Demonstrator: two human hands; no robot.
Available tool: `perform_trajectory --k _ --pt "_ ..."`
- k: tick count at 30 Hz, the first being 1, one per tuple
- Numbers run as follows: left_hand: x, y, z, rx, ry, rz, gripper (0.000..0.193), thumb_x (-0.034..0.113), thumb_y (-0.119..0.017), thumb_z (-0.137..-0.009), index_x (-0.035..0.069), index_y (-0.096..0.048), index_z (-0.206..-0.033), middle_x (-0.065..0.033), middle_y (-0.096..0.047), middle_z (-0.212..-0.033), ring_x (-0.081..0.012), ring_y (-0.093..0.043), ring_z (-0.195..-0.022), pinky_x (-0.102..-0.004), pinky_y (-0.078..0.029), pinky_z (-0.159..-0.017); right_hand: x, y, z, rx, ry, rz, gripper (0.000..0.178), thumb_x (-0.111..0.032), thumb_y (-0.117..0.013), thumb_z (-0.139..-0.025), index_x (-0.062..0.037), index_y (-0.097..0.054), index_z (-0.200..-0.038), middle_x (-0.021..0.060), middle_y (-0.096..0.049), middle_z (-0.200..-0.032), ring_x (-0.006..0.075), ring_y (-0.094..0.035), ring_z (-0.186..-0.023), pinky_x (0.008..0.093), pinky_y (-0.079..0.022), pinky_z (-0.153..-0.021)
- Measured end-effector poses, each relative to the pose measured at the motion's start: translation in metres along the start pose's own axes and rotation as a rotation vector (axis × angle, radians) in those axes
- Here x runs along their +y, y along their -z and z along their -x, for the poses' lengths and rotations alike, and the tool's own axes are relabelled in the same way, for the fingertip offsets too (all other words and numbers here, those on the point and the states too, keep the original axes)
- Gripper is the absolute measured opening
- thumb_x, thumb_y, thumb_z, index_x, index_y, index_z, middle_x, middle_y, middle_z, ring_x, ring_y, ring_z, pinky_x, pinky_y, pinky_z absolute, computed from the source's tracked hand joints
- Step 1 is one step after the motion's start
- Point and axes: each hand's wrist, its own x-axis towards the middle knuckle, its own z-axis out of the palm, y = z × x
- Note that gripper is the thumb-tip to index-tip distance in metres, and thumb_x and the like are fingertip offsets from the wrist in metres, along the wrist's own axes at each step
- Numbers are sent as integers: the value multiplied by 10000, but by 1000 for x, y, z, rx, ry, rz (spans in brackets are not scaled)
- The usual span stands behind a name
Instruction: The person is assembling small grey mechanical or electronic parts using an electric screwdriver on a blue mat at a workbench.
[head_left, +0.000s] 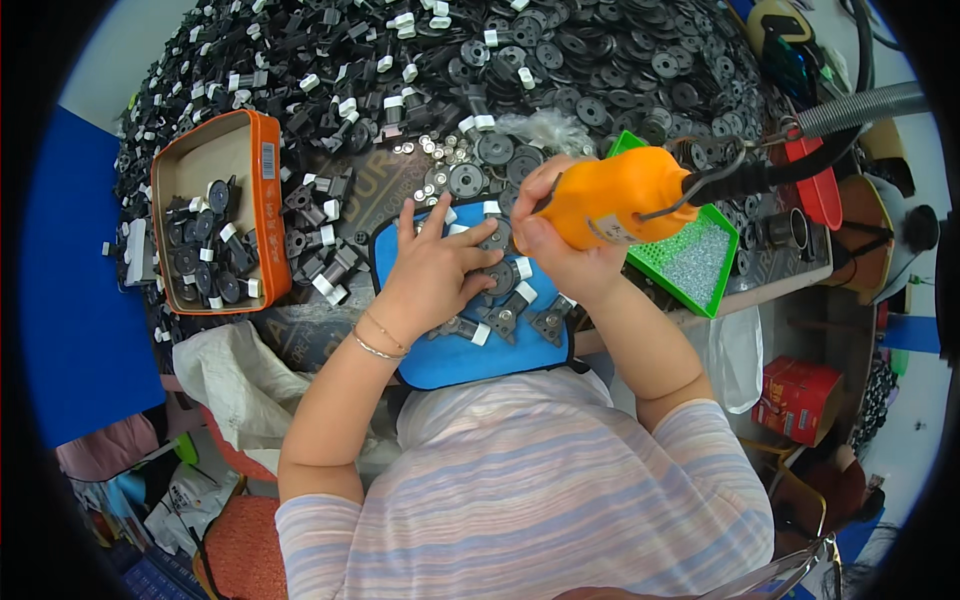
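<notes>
My right hand (pixel 565 235) is closed around an orange electric screwdriver (pixel 625 195), its tip hidden behind the hand. My left hand (pixel 425 270) lies with fingers spread over a blue mat (pixel 440 362). Its index finger and thumb rest against a black wheel part (pixel 497 240), close to the screwdriver's hidden end. Beside these fingers on the mat lie several black brackets with white tabs, one bracket (pixel 507 312) just below the hand and another bracket (pixel 551 320) near the mat's right edge. Small round metal pieces (pixel 440 155) are scattered beyond my left fingertips.
A large heap of black wheels (pixel 590 60) and brackets covers the far side of the table. An orange-rimmed box (pixel 268 200) with assembled parts stands on the left. On the right is a green tray (pixel 722 285) of small screws. A coiled spring (pixel 865 105) and cable lead to the screwdriver.
</notes>
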Motion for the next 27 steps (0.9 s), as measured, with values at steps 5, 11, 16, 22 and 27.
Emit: perform_trajectory --k 5,11,16,22,27 --pt "1 2 1 -32 39 -37 297 318 -714 -731 261 -702 -1022 68 -559 -1273 -395 -342 -1301 -672 -64 -1038 6 3 -3 -114 42 122 278 58 -609 -757 -14 -479 -993 110 -552 -819 130 -543 -630 239 -455 -547" --pt "3 2 -2 -57 59 -34 291 322 -708 -739 260 -703 -1023 77 -563 -1267 -397 -334 -1305 -686 -48 -1031 -1 7 -12 -141 -134 -169 288 31 -640 -758 -19 -506 -1009 116 -556 -895 140 -560 -680 240 -476 -580" --pt "1 -2 1 -3 47 -13 286 311 -711 -738 250 -705 -1017 68 -564 -1266 -399 -326 -1309 -688 -37 -1031 -26 35 -23 -50 190 -90 298 -20 -639 -781 -37 -496 -1041 118 -554 -895 169 -562 -664 281 -477 -579" --pt "5 1 -4 -16 59 11 277 294 -715 -734 247 -709 -1007 62 -565 -1265 -379 -309 -1326 -677 -32 -1042 -26 96 -13 308 232 55 290 63 -592 -773 -19 -483 -1029 120 -571 -889 145 -554 -624 252 -473 -577" --pt "6 1 -2 -29 88 1 280 300 -716 -731 249 -710 -1006 68 -566 -1263 -377 -303 -1330 -673 -20 -1044 -9 97 -12 327 194 36 302 67 -580 -783 -28 -471 -1048 140 -566 -898 171 -554 -626 285 -479 -590"
